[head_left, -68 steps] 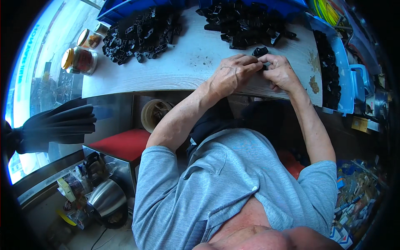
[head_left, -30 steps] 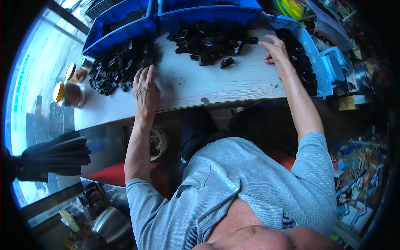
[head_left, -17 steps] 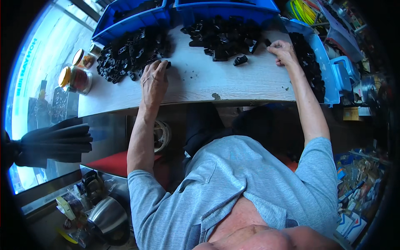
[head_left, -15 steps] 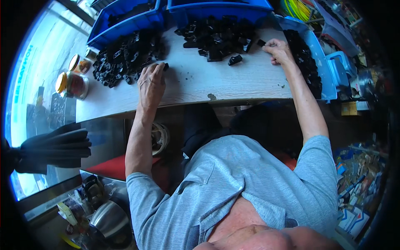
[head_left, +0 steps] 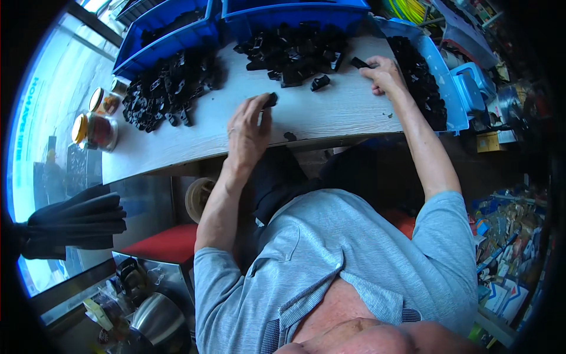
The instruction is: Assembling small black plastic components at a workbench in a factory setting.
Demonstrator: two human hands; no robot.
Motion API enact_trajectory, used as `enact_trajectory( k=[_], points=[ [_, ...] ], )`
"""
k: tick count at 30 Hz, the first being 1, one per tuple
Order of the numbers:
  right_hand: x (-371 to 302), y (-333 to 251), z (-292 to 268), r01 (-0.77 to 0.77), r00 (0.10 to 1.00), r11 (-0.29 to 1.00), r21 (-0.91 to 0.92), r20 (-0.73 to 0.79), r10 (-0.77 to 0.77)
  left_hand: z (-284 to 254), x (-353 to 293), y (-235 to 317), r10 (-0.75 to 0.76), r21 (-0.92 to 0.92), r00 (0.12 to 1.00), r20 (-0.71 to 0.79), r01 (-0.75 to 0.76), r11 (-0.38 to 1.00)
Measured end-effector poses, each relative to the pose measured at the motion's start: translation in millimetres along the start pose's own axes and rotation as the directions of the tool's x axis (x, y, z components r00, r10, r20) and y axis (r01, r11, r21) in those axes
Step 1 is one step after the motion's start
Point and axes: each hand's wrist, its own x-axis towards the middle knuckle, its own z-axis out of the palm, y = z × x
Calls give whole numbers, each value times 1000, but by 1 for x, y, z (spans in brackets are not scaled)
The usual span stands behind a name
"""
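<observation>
My left hand (head_left: pixel 249 123) is over the middle of the pale table (head_left: pixel 203 121), its fingers closed on a small black part (head_left: pixel 269 100). At the right, my right hand (head_left: pixel 383 75) pinches another black part (head_left: pixel 358 62) between thumb and fingers. What kind of parts they are is too small to make out. One loose black piece (head_left: pixel 320 82) lies between my hands, just in front of the centre pile of black parts (head_left: pixel 289 53). A second pile of small black parts (head_left: pixel 156 94) spreads over the table's left side.
Two blue bins (head_left: pixel 127 53) (head_left: pixel 295 9) stand along the far edge. A light-blue tray (head_left: pixel 454 115) of black parts is at the right. Jars (head_left: pixel 88 131) stand at the left end. A dark folded cloth-like thing (head_left: pixel 76 215) hangs lower left.
My left hand has moved right, away from the left pile, with the small black part in its fingers. My right hand keeps its black part, which now shows more. The view has shifted slightly.
</observation>
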Motion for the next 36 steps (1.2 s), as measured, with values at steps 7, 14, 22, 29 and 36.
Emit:
enact_trajectory(
  k=[7, 14, 22, 29, 36],
  points=[
    [-59, -5, 2, -25, 976, 999, 43, 218, 15, 7, -4, 20, 57, -28, 998, 8, -57, 998],
    [-85, -20, 33, 35, 911, 999, 16, 411, -39, 50, 16, 33, 127, -95, 976, 177, -112, 989],
    [-85, -24, 37, 62, 914, 995, -78, 405, -25, 64, 29, 38, 251, -77, 908, 336, -239, 968],
    [-83, -20, 40, 60, 923, 997, -58, 384, -33, 65, 27, 34, 244, -79, 928, 283, -231, 970],
    [-86, -25, 39, 105, 930, 989, -103, 363, -61, 62, 31, 37, 212, -87, 937, 278, -195, 977]
  ],
)
